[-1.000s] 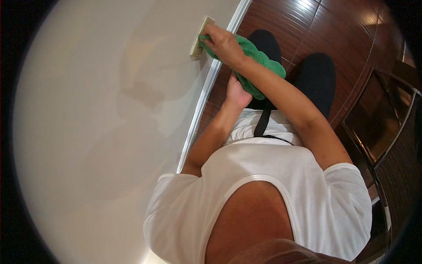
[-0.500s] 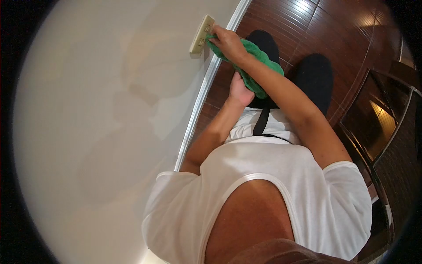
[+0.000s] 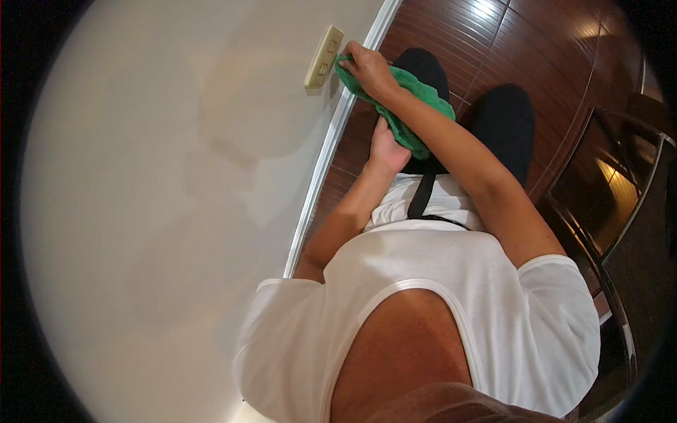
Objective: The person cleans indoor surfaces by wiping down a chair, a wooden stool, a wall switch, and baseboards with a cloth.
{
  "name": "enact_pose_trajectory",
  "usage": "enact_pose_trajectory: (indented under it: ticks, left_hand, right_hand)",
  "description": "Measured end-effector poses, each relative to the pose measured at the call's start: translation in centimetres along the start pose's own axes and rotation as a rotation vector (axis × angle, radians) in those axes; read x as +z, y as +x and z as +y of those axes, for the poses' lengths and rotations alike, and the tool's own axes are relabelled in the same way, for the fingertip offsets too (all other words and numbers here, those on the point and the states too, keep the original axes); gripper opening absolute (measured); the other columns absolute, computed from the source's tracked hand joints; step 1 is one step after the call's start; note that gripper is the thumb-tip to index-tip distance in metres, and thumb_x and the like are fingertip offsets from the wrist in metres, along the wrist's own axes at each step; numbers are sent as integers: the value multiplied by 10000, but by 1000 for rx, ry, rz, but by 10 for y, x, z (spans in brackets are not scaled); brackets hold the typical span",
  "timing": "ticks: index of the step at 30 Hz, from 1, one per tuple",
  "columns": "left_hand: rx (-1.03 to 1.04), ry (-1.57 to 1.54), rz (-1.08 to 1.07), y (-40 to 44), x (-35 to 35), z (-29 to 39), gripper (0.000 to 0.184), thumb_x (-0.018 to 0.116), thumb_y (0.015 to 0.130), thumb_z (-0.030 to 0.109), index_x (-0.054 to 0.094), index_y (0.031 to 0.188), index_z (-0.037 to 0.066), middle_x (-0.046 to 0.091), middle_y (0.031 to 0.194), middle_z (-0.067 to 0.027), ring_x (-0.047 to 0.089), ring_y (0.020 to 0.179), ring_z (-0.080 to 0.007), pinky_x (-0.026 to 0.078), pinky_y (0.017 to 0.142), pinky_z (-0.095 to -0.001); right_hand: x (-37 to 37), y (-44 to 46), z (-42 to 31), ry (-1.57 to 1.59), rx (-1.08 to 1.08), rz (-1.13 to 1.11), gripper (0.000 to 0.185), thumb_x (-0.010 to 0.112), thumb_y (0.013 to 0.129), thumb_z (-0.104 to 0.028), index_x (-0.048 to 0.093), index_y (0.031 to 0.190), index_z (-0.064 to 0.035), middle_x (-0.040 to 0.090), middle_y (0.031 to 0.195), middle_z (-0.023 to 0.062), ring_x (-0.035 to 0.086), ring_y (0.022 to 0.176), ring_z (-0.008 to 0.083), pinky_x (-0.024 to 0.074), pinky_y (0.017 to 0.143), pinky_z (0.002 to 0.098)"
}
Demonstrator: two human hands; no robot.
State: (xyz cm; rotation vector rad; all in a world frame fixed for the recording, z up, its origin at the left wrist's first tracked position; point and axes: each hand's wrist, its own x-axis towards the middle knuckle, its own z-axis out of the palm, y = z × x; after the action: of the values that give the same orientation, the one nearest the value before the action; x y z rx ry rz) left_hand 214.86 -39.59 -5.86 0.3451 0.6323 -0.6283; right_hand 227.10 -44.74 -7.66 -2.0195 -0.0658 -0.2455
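A green cloth is bunched between my two hands, in front of my dark trouser legs. My right hand reaches across to the left with its fingers closed on the cloth's upper end. Close to those fingertips is a cream wall plate with two small fittings, fixed to the wall; a narrow gap shows between them. Lower down, my left hand grips the cloth from beneath, its fingers partly hidden behind the fabric. My right forearm covers part of the cloth.
A pale wall fills the left side, with a white baseboard along its foot. Below is a glossy dark reddish-brown floor. A dark piece of furniture with shiny panels stands at the right.
My right hand and the cloth's upper end have shifted slightly away from the wall plate. My left hand keeps its hold and has barely moved.
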Motion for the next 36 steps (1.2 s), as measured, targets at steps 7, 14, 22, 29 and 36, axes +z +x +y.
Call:
enact_pose_trajectory:
  ticks: [7,14,22,29,36]
  left_hand:
    - [43,60,-105,-2,2,7,388,376,979,333,478,1263,89,522,1269,-74,489,1166,-247,369,1017,-399]
    - [-6,42,-43,0,5,1,420,364,979,348,457,1299,93,500,1312,-78,432,1238,-257,317,1061,-415]
    - [31,17,-64,0,20,11,413,367,982,345,461,1291,87,495,1314,-88,451,1219,-257,326,1057,-423]
    - [56,47,-122,1,15,11,411,367,982,338,463,1286,78,496,1311,-87,462,1207,-256,341,1048,-414]
    - [6,-19,-179,7,25,15,413,375,980,334,472,1275,62,509,1298,-107,464,1207,-263,338,1049,-415]
  right_hand:
    - [-6,7,-23,171,-114,64,215,635,805,-144,485,901,-25,591,787,214,586,804,421,464,676,481]
    - [-2,9,36,43,222,182,233,631,834,-208,594,970,-23,651,811,193,653,773,331,497,687,393]
    - [4,26,17,127,204,152,237,624,832,-215,601,984,-34,645,812,193,649,781,332,489,700,399]
    - [-5,27,15,124,238,157,225,638,821,-197,595,983,-46,642,824,181,647,774,320,493,698,389]
    - [-23,39,-13,173,-13,216,209,633,844,-200,560,958,-41,640,810,164,632,732,327,482,655,377]
